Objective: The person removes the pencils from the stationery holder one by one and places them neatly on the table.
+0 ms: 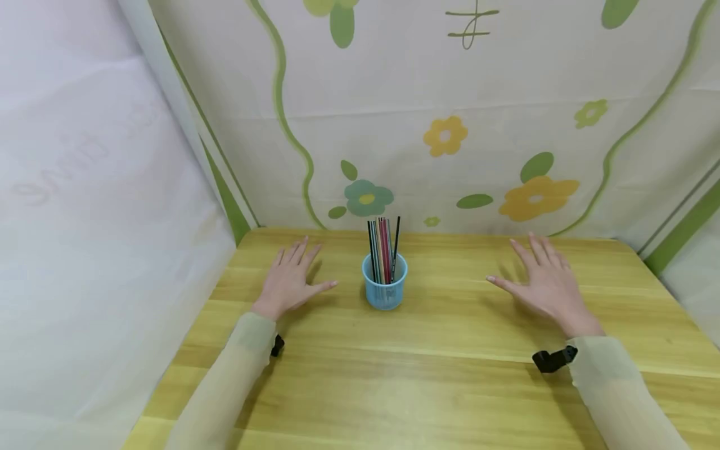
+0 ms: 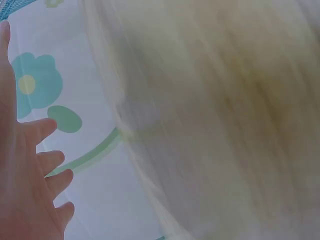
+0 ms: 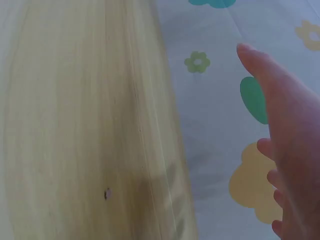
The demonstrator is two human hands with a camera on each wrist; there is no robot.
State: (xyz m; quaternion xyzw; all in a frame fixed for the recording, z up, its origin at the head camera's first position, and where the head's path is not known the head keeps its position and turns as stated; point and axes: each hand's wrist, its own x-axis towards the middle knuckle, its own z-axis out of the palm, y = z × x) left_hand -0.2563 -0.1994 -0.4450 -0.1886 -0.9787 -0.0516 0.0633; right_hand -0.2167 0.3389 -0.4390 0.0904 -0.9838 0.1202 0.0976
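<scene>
A light blue cup [image 1: 385, 296] stands upright on the wooden table, between the two hands. Several thin sticks [image 1: 382, 250], black, red and pale, lean inside it and rise above its rim. To the cup's left, the left hand [image 1: 288, 278] is spread with its thumb toward the cup, and it holds nothing. On the other side, farther from the cup, the right hand [image 1: 542, 281] also has its fingers spread and its palm bare. Both the left hand [image 2: 25, 170] and the right hand [image 3: 292, 145] appear at the edge of their own wrist views.
The wooden table [image 1: 382, 387] reaches back to a white curtain [image 1: 394, 81] printed with flowers and leaves. Another white cloth [image 1: 84, 219] hangs along the left side. A black wrist device [image 1: 554, 359] sits at the right sleeve.
</scene>
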